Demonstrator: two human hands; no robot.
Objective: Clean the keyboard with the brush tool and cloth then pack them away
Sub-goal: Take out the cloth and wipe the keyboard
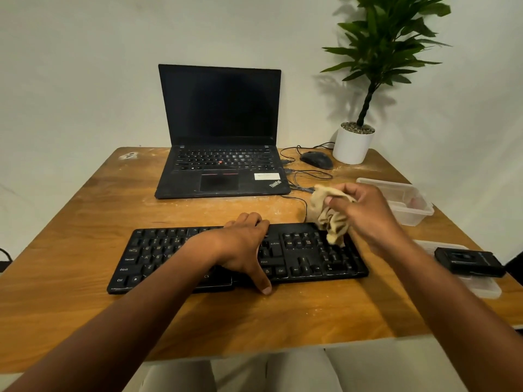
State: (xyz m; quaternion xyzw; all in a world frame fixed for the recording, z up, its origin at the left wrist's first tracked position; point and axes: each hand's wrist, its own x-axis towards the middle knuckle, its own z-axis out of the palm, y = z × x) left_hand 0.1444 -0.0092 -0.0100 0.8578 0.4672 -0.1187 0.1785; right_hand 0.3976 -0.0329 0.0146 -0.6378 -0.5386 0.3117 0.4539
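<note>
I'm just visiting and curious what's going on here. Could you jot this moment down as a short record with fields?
activity: wiping a keyboard with a cloth
left hand: laid across the keyboard's middle, thumb over its front edge
right hand: holds the bunched tan cloth, whose lower end hangs onto the number-pad keys
surface: wooden table
behind: open laptop, screen dark; mouse; potted plant
at right: clear plastic container, black device

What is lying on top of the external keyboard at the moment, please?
The left hand rests flat across the keyboard, thumb at its front edge. The cloth, gripped by the right hand, hangs onto the number pad. Keys under the hand are hidden.
</note>
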